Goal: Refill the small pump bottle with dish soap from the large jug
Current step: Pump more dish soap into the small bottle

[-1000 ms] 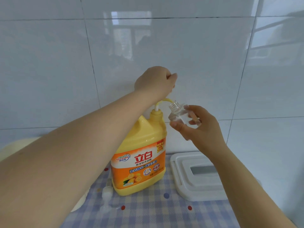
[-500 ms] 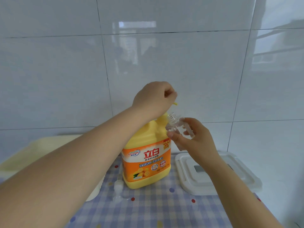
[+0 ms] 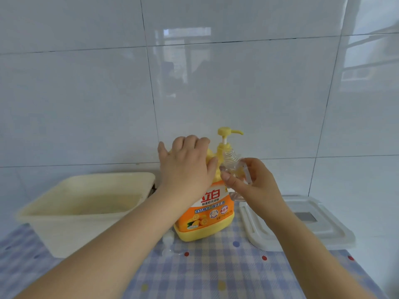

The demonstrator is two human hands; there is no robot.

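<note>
Glossy tiles behind — right hand (image 3: 257, 186) grips clear ribbed bottle (image 3: 234, 164).

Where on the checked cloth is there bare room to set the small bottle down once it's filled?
Free: the checked cloth in front of the jug, between the forearms, and the near right corner below the white lid. Crowded: the jug's left foot, where the loose pump cap lies beside the cream tub.
</note>
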